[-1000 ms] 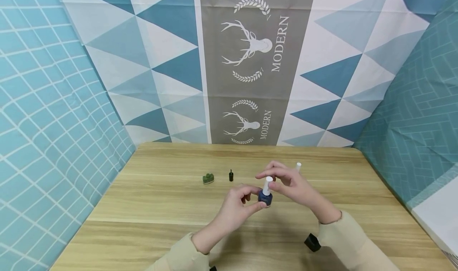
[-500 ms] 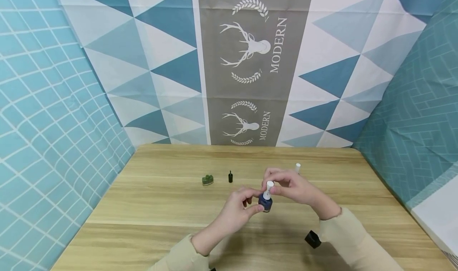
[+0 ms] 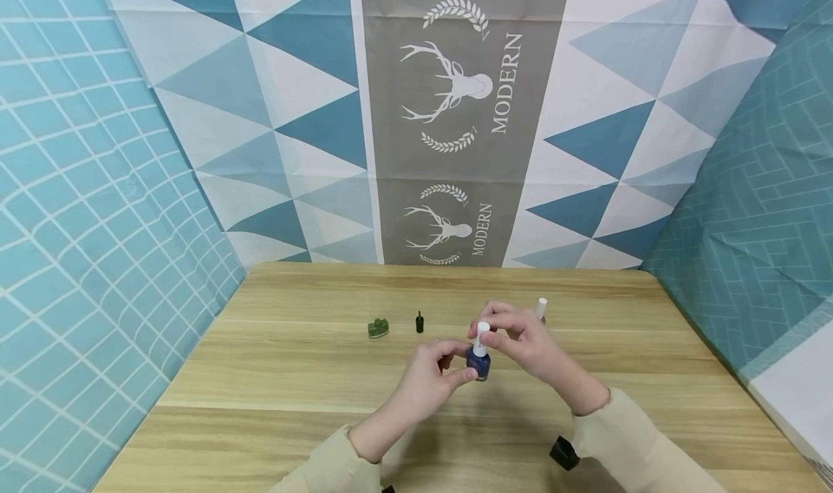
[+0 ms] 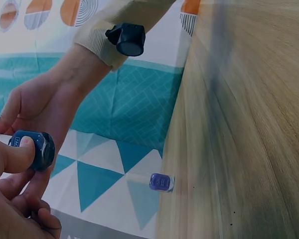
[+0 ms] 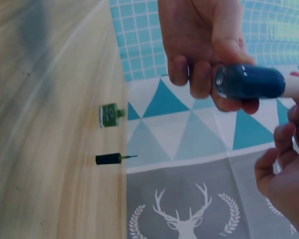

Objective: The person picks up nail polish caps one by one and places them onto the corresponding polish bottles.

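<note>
Above the table, my left hand point(image 3: 426, 374) pinches a dark blue nail polish bottle point(image 3: 478, 365) by its glass body between thumb and fingers. The bottle stands nearly upright with its white cap point(image 3: 481, 337) on top. My right hand point(image 3: 520, 337) holds that cap with thumb and forefinger. In the right wrist view the bottle point(image 5: 251, 81) lies across both hands' fingertips, its cap partly cut off at the frame edge. A green nail polish bottle point(image 3: 378, 327) without its cap and a black brush cap point(image 3: 419, 323) stand apart on the table to the left.
A purple nail polish bottle point(image 4: 161, 182) with a white cap point(image 3: 541, 306) stands behind my right hand, partly hidden in the head view. The wooden table point(image 3: 293, 377) meets a patterned cloth backdrop point(image 3: 442, 117) at the back and sides. A black wrist camera point(image 3: 564, 452) sits at my right cuff.
My right fingers have come closer around the white cap over the second. The bottle tilted slightly, then returned nearly upright and shifted a little left. The green bottle and brush cap stay put.
</note>
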{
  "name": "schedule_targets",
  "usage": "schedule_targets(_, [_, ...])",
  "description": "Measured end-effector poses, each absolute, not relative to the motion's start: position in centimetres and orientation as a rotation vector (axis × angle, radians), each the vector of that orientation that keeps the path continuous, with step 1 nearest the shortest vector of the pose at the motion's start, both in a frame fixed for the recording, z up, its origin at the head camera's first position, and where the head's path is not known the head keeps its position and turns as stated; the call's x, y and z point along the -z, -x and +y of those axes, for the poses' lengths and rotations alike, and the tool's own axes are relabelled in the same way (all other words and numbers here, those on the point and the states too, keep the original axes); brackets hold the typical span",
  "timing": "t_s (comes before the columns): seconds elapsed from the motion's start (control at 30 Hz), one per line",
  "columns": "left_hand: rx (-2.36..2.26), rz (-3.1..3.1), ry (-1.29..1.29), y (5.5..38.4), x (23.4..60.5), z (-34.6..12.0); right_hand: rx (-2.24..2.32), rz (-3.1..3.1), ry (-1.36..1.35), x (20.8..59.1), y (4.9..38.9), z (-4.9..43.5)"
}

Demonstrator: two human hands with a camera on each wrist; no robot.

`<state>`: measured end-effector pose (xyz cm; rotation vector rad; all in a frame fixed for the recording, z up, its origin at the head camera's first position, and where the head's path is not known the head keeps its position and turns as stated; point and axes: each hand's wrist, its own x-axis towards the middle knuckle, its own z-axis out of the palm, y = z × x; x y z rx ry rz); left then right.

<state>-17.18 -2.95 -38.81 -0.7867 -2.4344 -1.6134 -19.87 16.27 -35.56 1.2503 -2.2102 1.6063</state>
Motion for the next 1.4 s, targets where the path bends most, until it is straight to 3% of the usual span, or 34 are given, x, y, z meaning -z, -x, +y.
schedule_targets(0.63, [1.744,-2.376,0.571,16.9,39.0,-2.8,-1.516,-2.148,-0.892,35.7,18.7,15.1])
schedule_targets(1.07, [1.757,-2.302,0.556,16.8,39.0,-2.6,-1.412,-2.099,-0.77,35.2,17.8,14.2])
schedule_targets(1.23, [1.622,-2.313,0.625,16.7,39.1,-2.7,-1.379,-2.226,-0.826,35.5,18.5,14.9])
schedule_targets(1.4, [1.588,-2.32,0.68,16.8,39.2,-2.8,-1.367,-2.347,-1.097,35.1,19.1,15.9])
